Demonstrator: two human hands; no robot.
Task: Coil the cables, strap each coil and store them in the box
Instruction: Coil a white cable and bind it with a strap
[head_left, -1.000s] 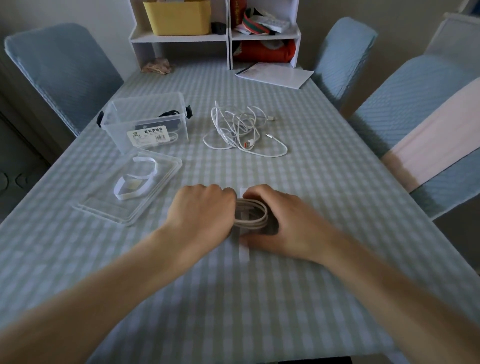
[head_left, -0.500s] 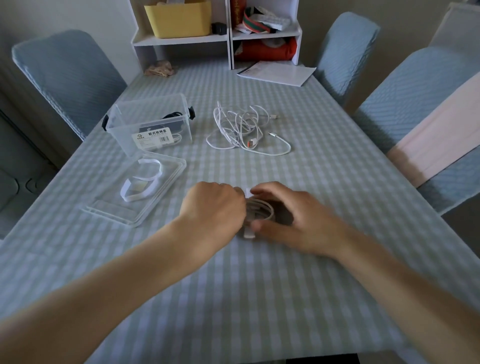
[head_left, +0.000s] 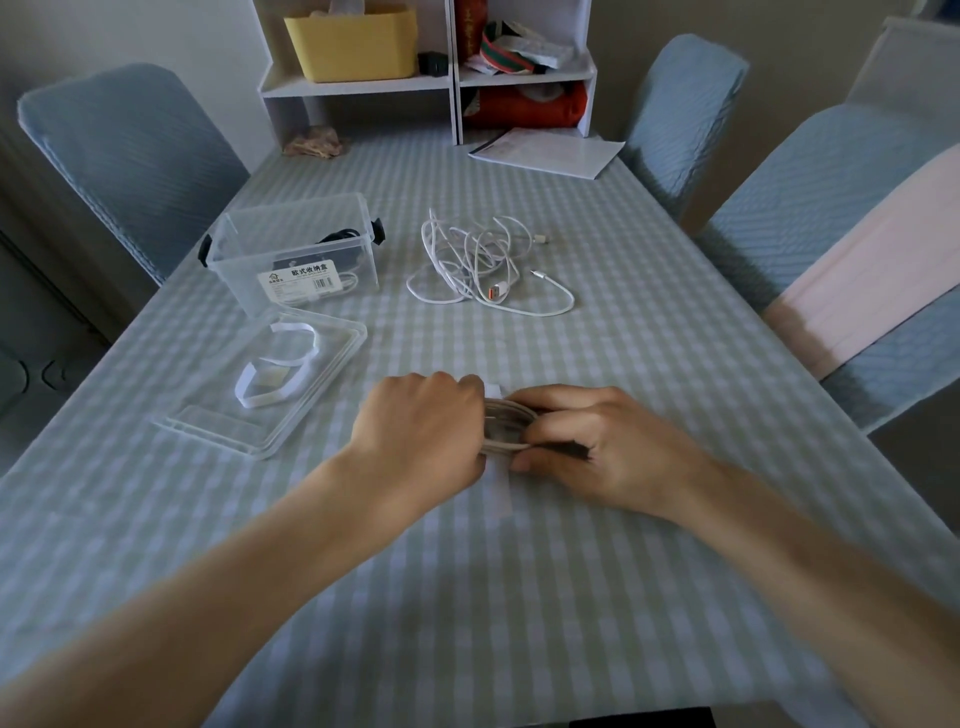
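Near the middle of the table (head_left: 675, 364), the left hand (head_left: 421, 436) and right hand (head_left: 587, 447) both grip a coiled cable (head_left: 506, 421) lying across a white strap (head_left: 500, 488). If either grip slackens before the strap closes, the loops could spring apart.

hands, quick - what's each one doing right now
Left hand: fingers curled, gripping the left end of the coiled white cable.
Right hand: gripping the same coil from the right.
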